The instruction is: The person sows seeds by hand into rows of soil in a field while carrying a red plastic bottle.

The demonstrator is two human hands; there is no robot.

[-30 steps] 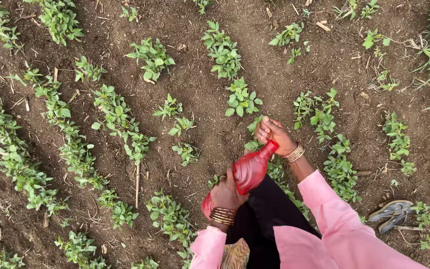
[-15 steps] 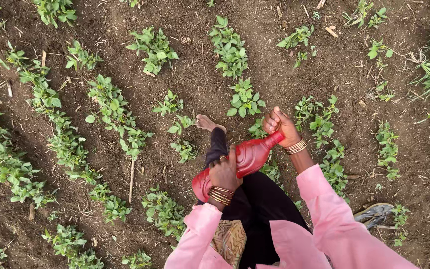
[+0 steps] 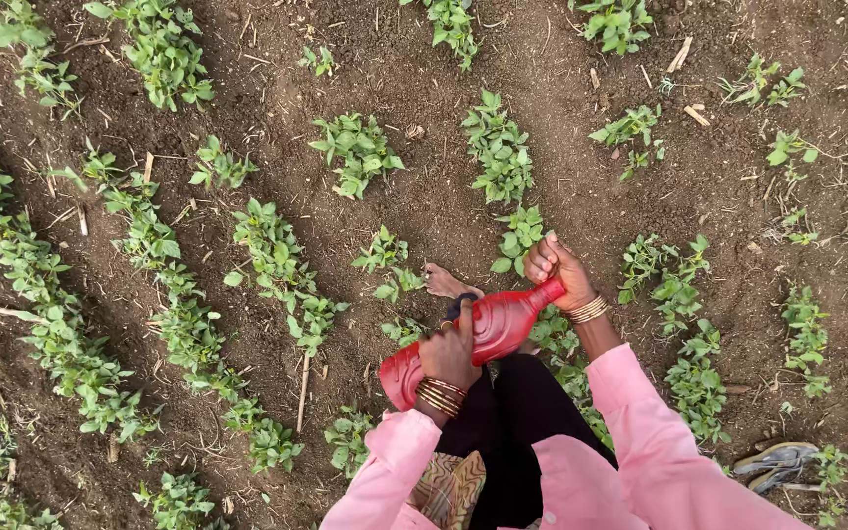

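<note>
Both hands still clasp the red bottle, now tilted flatter.

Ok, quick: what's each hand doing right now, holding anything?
Left hand: closed around the body of the red bottle, holding it tilted.
Right hand: closed at the bottle's neck end, fingers curled over the mouth.
</note>
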